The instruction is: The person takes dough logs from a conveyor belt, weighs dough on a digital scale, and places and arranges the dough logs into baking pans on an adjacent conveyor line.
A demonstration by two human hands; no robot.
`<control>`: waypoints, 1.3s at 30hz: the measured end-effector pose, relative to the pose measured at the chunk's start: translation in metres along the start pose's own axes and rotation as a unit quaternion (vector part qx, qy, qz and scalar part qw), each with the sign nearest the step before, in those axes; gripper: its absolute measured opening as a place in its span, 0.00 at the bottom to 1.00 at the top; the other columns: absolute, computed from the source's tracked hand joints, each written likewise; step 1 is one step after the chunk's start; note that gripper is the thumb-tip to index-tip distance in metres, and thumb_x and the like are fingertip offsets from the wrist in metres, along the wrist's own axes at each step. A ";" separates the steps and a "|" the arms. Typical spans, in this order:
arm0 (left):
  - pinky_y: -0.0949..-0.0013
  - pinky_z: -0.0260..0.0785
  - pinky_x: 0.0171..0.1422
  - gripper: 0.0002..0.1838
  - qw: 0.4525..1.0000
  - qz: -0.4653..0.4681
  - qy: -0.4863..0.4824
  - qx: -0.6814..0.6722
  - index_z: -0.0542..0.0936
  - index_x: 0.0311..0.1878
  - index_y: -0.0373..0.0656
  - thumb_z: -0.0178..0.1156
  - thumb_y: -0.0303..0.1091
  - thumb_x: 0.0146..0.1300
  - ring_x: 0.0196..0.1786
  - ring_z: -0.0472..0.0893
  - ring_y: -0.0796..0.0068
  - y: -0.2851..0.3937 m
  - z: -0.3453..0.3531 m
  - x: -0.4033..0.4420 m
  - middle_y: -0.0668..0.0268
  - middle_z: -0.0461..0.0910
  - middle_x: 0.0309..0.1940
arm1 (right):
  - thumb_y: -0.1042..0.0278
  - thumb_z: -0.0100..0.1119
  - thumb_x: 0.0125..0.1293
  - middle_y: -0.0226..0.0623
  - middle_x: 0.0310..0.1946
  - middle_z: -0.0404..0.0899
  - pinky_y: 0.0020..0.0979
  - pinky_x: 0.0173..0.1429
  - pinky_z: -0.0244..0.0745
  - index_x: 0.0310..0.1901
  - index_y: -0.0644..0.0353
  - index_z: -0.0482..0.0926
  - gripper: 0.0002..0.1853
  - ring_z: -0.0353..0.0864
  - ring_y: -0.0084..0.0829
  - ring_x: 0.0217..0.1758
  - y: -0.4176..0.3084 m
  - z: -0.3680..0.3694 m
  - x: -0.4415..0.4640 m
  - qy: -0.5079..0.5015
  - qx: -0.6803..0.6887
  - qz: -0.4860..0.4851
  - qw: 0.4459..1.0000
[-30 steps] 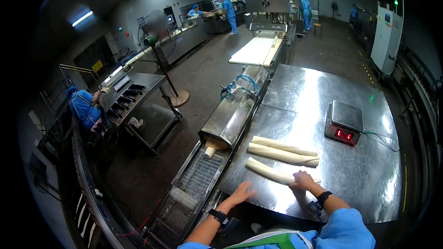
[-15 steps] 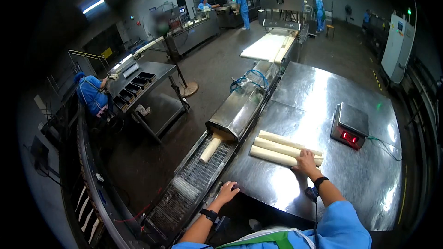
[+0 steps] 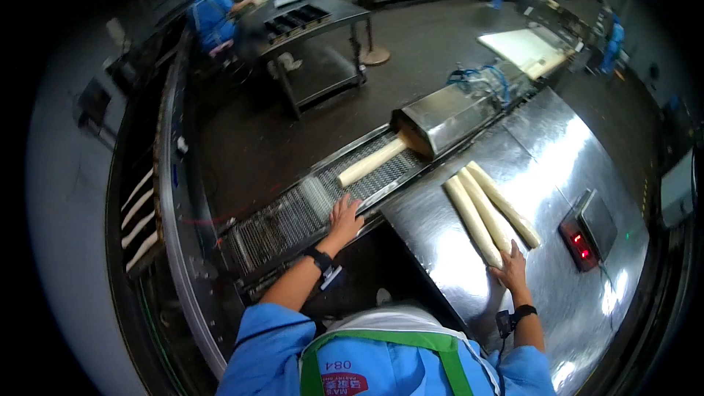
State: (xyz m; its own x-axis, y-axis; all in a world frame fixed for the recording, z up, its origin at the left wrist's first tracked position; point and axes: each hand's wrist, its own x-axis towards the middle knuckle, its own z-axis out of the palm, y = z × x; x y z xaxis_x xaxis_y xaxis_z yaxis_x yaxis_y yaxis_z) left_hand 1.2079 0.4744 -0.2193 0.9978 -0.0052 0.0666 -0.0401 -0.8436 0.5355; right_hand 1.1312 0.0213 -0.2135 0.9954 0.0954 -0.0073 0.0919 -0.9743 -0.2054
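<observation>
Three long cream-coloured dough logs (image 3: pixel 481 209) lie side by side on the steel table, the rightmost slightly apart at its near end. My right hand (image 3: pixel 511 270) touches the near ends of the left and middle logs, its fingers spread and not wrapped round them. Another dough log (image 3: pixel 370 163) protrudes from the metal hood onto the mesh conveyor (image 3: pixel 293 216). Just short of that log's near end, my left hand (image 3: pixel 345 220) reaches over the conveyor's side edge, fingers apart and holding nothing.
On the steel table (image 3: pixel 539 176) to the right stands a scale (image 3: pixel 592 231) with a red display. The conveyor passes under a metal hood (image 3: pixel 458 117). At the upper left, a person in blue (image 3: pixel 210 18) works beside a table with black trays (image 3: pixel 297 22).
My view has turned left and down. The log on the conveyor extends further from the hood. My left hand has moved from the table corner to the conveyor; my right has shifted to the logs' near ends.
</observation>
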 end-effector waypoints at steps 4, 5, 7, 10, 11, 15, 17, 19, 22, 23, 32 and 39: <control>0.53 0.44 0.60 0.29 0.995 -0.052 0.050 0.071 0.63 0.54 0.45 0.56 0.34 0.44 0.61 0.51 0.54 -0.021 -0.018 0.006 0.56 0.53 0.58 | 0.57 0.65 0.34 0.50 0.57 0.54 0.42 0.52 0.61 0.41 0.58 0.73 0.28 0.62 0.48 0.52 0.002 0.006 0.014 -0.010 0.016 0.011 1.000; 0.54 0.44 0.60 0.31 0.992 -0.059 0.057 0.094 0.62 0.55 0.45 0.56 0.34 0.43 0.62 0.50 0.56 -0.027 -0.022 0.007 0.56 0.53 0.59 | 0.59 0.63 0.33 0.51 0.56 0.55 0.43 0.51 0.62 0.38 0.59 0.73 0.25 0.63 0.49 0.50 0.004 0.006 0.016 -0.003 0.031 0.017 0.999; 0.55 0.44 0.60 0.31 0.990 -0.088 0.052 0.101 0.62 0.55 0.45 0.56 0.34 0.43 0.61 0.51 0.57 -0.042 -0.025 0.009 0.56 0.54 0.58 | 0.62 0.61 0.32 0.53 0.55 0.55 0.43 0.52 0.61 0.38 0.60 0.73 0.25 0.63 0.51 0.50 0.006 0.005 0.020 -0.019 0.048 0.030 0.998; 0.56 0.45 0.59 0.31 0.986 -0.127 0.038 0.097 0.63 0.54 0.44 0.56 0.34 0.43 0.61 0.53 0.60 -0.048 -0.032 0.009 0.58 0.58 0.55 | 0.63 0.61 0.32 0.52 0.56 0.53 0.42 0.53 0.61 0.41 0.60 0.71 0.28 0.62 0.51 0.51 0.015 0.012 0.024 0.004 0.036 -0.018 0.999; 0.57 0.45 0.59 0.29 0.985 -0.124 0.056 0.110 0.63 0.53 0.43 0.56 0.33 0.43 0.60 0.54 0.61 -0.047 -0.034 0.008 0.58 0.59 0.55 | 0.63 0.62 0.32 0.51 0.57 0.52 0.45 0.53 0.59 0.44 0.58 0.70 0.30 0.58 0.50 0.55 0.019 0.013 0.025 -0.023 0.044 -0.007 0.999; 0.59 0.45 0.60 0.26 0.975 -0.129 0.119 0.140 0.65 0.50 0.40 0.56 0.30 0.44 0.60 0.55 0.63 -0.051 -0.030 0.011 0.59 0.59 0.55 | 0.62 0.63 0.34 0.49 0.59 0.48 0.52 0.54 0.55 0.46 0.52 0.69 0.31 0.49 0.49 0.60 0.021 0.020 0.022 -0.031 -0.016 0.015 0.999; 0.58 0.43 0.61 0.26 0.970 -0.137 0.139 0.147 0.65 0.50 0.41 0.56 0.29 0.43 0.61 0.55 0.64 -0.055 -0.030 0.015 0.58 0.60 0.55 | 0.63 0.63 0.34 0.49 0.60 0.47 0.51 0.54 0.55 0.47 0.51 0.69 0.31 0.49 0.50 0.61 0.015 0.019 0.019 -0.039 -0.042 0.044 0.997; 0.58 0.43 0.60 0.26 0.967 -0.113 0.154 0.167 0.65 0.51 0.42 0.56 0.30 0.43 0.60 0.55 0.64 -0.055 -0.036 0.018 0.58 0.61 0.54 | 0.63 0.63 0.35 0.49 0.61 0.45 0.50 0.55 0.56 0.48 0.49 0.68 0.31 0.50 0.50 0.61 0.012 0.024 0.018 -0.024 -0.048 0.081 0.995; 0.57 0.44 0.60 0.28 0.965 -0.090 0.172 0.175 0.66 0.51 0.45 0.57 0.32 0.42 0.59 0.58 0.64 -0.056 -0.040 0.023 0.59 0.65 0.51 | 0.62 0.65 0.35 0.50 0.60 0.46 0.47 0.56 0.57 0.49 0.54 0.67 0.33 0.53 0.51 0.59 0.003 0.008 0.018 -0.066 -0.025 0.093 0.993; 0.57 0.46 0.58 0.28 0.971 -0.100 0.140 0.167 0.66 0.51 0.46 0.58 0.33 0.41 0.57 0.60 0.64 -0.056 -0.040 0.024 0.60 0.67 0.48 | 0.62 0.65 0.35 0.50 0.60 0.46 0.47 0.56 0.57 0.49 0.54 0.67 0.33 0.53 0.51 0.59 0.007 0.009 0.019 -0.068 -0.030 0.078 0.994; 0.58 0.56 0.50 0.24 0.970 -0.144 0.104 0.163 0.72 0.43 0.48 0.64 0.36 0.37 0.48 0.67 0.63 -0.108 -0.042 0.017 0.63 0.70 0.40 | 0.55 0.66 0.37 0.50 0.57 0.49 0.46 0.51 0.63 0.49 0.55 0.66 0.34 0.58 0.53 0.54 0.027 0.023 0.025 -0.087 -0.055 0.074 0.992; 0.59 0.59 0.48 0.21 0.973 -0.149 0.055 0.166 0.75 0.37 0.46 0.64 0.39 0.35 0.45 0.68 0.61 -0.109 -0.077 -0.015 0.62 0.70 0.38 | 0.54 0.66 0.35 0.51 0.54 0.50 0.46 0.50 0.64 0.50 0.54 0.65 0.36 0.59 0.55 0.52 0.043 0.040 0.029 -0.056 -0.064 0.055 0.995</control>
State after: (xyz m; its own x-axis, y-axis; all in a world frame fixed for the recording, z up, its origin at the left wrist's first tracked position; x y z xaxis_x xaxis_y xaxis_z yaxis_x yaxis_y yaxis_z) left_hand 1.1934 0.6081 -0.2141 0.9503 0.3075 0.0490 0.2871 -0.9261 0.2449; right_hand 1.1630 -0.0098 -0.2616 0.9910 0.0015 -0.1337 -0.0082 -0.9974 -0.0715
